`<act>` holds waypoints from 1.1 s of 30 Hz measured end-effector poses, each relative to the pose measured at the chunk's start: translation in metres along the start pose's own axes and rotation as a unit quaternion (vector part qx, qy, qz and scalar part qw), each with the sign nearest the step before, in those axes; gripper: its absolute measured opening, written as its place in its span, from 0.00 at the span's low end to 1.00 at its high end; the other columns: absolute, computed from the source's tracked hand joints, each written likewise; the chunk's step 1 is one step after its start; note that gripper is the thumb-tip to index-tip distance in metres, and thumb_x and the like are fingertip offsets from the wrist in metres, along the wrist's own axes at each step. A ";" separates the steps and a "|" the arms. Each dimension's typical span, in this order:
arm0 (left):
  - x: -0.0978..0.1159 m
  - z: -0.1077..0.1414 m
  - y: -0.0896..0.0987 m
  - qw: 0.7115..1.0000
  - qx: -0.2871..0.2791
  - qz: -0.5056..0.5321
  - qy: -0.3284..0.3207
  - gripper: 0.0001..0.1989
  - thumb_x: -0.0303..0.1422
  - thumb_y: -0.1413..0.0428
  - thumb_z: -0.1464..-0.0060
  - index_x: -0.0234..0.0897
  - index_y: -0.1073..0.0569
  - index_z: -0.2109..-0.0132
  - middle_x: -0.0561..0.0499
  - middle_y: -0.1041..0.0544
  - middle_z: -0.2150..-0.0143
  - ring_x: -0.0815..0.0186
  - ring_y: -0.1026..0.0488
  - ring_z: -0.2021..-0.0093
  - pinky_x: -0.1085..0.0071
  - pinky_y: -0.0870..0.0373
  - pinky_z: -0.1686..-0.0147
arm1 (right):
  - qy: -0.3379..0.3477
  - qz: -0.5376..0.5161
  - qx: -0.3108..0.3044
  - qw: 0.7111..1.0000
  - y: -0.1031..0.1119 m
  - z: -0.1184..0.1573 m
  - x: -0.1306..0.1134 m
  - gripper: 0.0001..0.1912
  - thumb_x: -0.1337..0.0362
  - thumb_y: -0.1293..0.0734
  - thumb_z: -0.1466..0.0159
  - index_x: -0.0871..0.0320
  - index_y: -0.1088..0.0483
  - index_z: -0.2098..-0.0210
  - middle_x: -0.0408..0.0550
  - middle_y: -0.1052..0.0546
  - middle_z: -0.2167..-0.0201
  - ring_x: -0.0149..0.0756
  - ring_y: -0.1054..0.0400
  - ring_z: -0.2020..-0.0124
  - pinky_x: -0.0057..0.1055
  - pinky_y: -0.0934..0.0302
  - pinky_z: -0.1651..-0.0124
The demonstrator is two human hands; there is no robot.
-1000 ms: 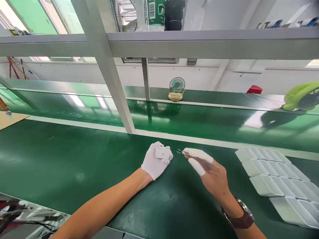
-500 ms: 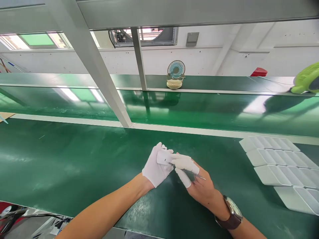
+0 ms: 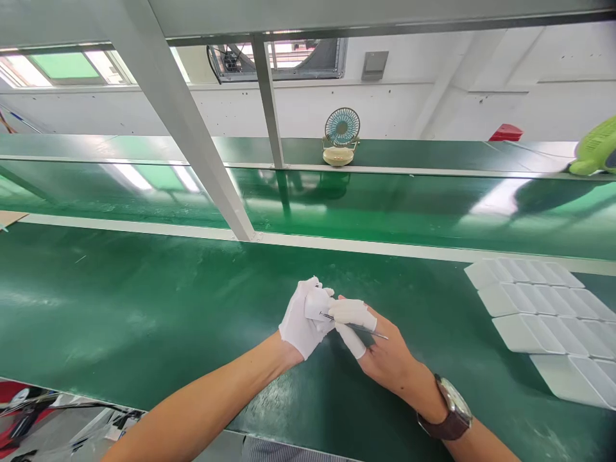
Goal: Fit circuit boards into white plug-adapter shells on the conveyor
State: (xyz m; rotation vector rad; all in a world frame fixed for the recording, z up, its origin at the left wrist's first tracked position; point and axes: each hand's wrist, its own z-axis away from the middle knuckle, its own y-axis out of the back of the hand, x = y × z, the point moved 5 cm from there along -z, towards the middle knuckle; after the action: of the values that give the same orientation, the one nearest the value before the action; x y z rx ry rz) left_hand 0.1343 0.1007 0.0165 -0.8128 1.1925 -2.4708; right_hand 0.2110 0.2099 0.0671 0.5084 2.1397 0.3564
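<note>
My left hand [image 3: 303,321], in a white glove, is closed around a small white rounded case-like piece [image 3: 316,303] and holds it above the green bench. White finger cots cover several fingers of my right hand [image 3: 368,327]. Those fingers pinch a pair of thin metal tweezers [image 3: 370,332], whose handle end sticks out to the right past the hand. The tweezers' dark tips lie at the face of the white piece. Whether the tips grip anything is too small to tell. My right fingertips are close beside the left glove.
Stacked white divided trays [image 3: 534,314] stand on the green bench [image 3: 144,308] to the right. A slanted grey post [image 3: 192,135] rises from the bench's back rail. On the shelf behind are a small fan [image 3: 342,128] and a green object [image 3: 597,147].
The white piece has tilted a little in my left hand, and the tweezers have shifted slightly with my right hand. The view has tipped slightly.
</note>
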 end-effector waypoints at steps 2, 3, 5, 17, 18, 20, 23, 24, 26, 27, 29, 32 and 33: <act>-0.001 0.000 0.002 1.000 0.009 -0.019 -0.014 0.16 0.44 0.41 0.43 0.35 0.29 0.65 0.51 0.26 0.73 0.74 0.38 0.83 0.76 0.44 0.86 | -0.010 -0.003 -0.023 1.000 -0.002 -0.002 -0.001 0.19 0.73 0.35 0.32 0.50 0.28 0.45 0.50 0.20 0.51 0.43 0.27 0.44 0.44 0.30 0.39; -0.002 0.000 0.003 0.999 0.015 -0.027 -0.020 0.16 0.45 0.41 0.43 0.34 0.29 0.66 0.51 0.27 0.74 0.74 0.38 0.83 0.76 0.45 0.86 | -0.017 -0.004 -0.034 0.999 -0.003 -0.003 -0.001 0.18 0.73 0.34 0.32 0.50 0.28 0.46 0.50 0.20 0.51 0.43 0.27 0.44 0.43 0.29 0.40; -0.002 -0.001 0.006 0.998 0.036 -0.030 -0.034 0.16 0.44 0.40 0.45 0.35 0.29 0.67 0.50 0.27 0.75 0.72 0.35 0.82 0.76 0.44 0.86 | -0.030 -0.001 -0.053 0.998 -0.004 -0.005 -0.002 0.17 0.72 0.35 0.32 0.49 0.28 0.46 0.50 0.21 0.51 0.43 0.26 0.46 0.42 0.28 0.43; -0.003 -0.003 0.011 0.991 0.125 -0.045 -0.031 0.13 0.42 0.40 0.48 0.35 0.29 0.69 0.57 0.36 0.81 0.73 0.40 0.84 0.76 0.48 0.86 | -0.060 -0.024 -0.084 0.994 -0.004 -0.013 0.001 0.14 0.69 0.34 0.31 0.48 0.25 0.49 0.49 0.20 0.54 0.43 0.24 0.51 0.40 0.26 0.51; -0.003 -0.004 0.011 0.991 0.123 -0.047 -0.028 0.14 0.42 0.40 0.48 0.35 0.28 0.69 0.57 0.36 0.82 0.73 0.40 0.84 0.76 0.47 0.86 | -0.061 -0.025 -0.079 0.995 -0.004 -0.012 0.001 0.14 0.69 0.33 0.32 0.48 0.25 0.49 0.49 0.20 0.54 0.43 0.24 0.51 0.39 0.26 0.50; -0.003 -0.005 0.012 0.992 0.111 -0.050 -0.033 0.14 0.43 0.40 0.48 0.35 0.28 0.68 0.55 0.32 0.79 0.72 0.36 0.82 0.76 0.42 0.84 | -0.057 -0.015 -0.069 0.996 -0.005 -0.011 0.001 0.15 0.70 0.34 0.32 0.48 0.26 0.48 0.49 0.20 0.54 0.43 0.25 0.51 0.40 0.26 0.51; -0.001 -0.006 0.011 0.994 0.077 -0.053 -0.056 0.14 0.42 0.38 0.47 0.35 0.27 0.66 0.51 0.25 0.73 0.69 0.29 0.77 0.73 0.33 0.78 | -0.052 0.005 -0.055 0.997 -0.005 -0.008 0.000 0.17 0.72 0.35 0.32 0.48 0.27 0.47 0.50 0.20 0.53 0.42 0.25 0.53 0.40 0.26 0.51; 0.000 -0.006 0.010 0.995 0.063 -0.055 -0.059 0.14 0.42 0.38 0.47 0.35 0.27 0.66 0.50 0.24 0.71 0.68 0.28 0.76 0.72 0.31 0.77 | -0.054 0.005 -0.052 0.997 -0.005 -0.007 0.000 0.17 0.72 0.34 0.32 0.48 0.26 0.47 0.50 0.20 0.53 0.41 0.25 0.53 0.40 0.26 0.51; -0.001 -0.006 0.008 0.997 0.036 -0.052 -0.052 0.14 0.42 0.38 0.47 0.36 0.28 0.66 0.50 0.23 0.69 0.66 0.27 0.74 0.69 0.28 0.74 | -0.067 -0.005 -0.040 0.997 -0.003 -0.005 0.000 0.16 0.71 0.34 0.33 0.49 0.25 0.48 0.49 0.20 0.53 0.41 0.25 0.53 0.40 0.26 0.50; -0.001 -0.006 0.007 0.998 0.025 -0.048 -0.039 0.14 0.43 0.38 0.46 0.36 0.28 0.65 0.50 0.23 0.68 0.66 0.26 0.74 0.68 0.28 0.73 | -0.080 -0.013 -0.027 0.996 0.000 -0.005 0.001 0.15 0.70 0.34 0.33 0.50 0.25 0.49 0.49 0.20 0.53 0.41 0.24 0.53 0.39 0.26 0.50; -0.003 -0.006 0.006 0.999 0.001 -0.032 -0.003 0.15 0.44 0.40 0.45 0.36 0.28 0.65 0.50 0.23 0.69 0.65 0.26 0.74 0.68 0.29 0.74 | -0.107 -0.032 0.011 0.994 0.007 -0.003 0.003 0.13 0.69 0.33 0.32 0.50 0.23 0.51 0.48 0.19 0.54 0.41 0.23 0.53 0.38 0.25 0.50; -0.006 -0.006 0.005 0.998 -0.033 -0.019 0.051 0.19 0.48 0.43 0.43 0.34 0.26 0.64 0.49 0.24 0.71 0.64 0.27 0.76 0.71 0.33 0.78 | -0.114 -0.065 0.068 0.989 0.018 0.000 0.004 0.12 0.69 0.31 0.33 0.51 0.22 0.52 0.48 0.18 0.54 0.42 0.22 0.53 0.39 0.24 0.50; -0.006 -0.006 0.005 0.997 -0.040 -0.017 0.060 0.20 0.49 0.43 0.43 0.33 0.26 0.64 0.48 0.25 0.71 0.64 0.27 0.76 0.71 0.34 0.78 | -0.109 -0.073 0.079 0.988 0.020 0.000 0.004 0.12 0.69 0.31 0.34 0.51 0.22 0.52 0.49 0.18 0.54 0.43 0.22 0.51 0.39 0.24 0.50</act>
State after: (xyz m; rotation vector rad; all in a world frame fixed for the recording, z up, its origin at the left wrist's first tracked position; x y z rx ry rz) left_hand 0.1354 0.1043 0.0073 -0.7201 1.3370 -2.5457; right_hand 0.2136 0.2295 0.0734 0.4533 1.9872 0.0469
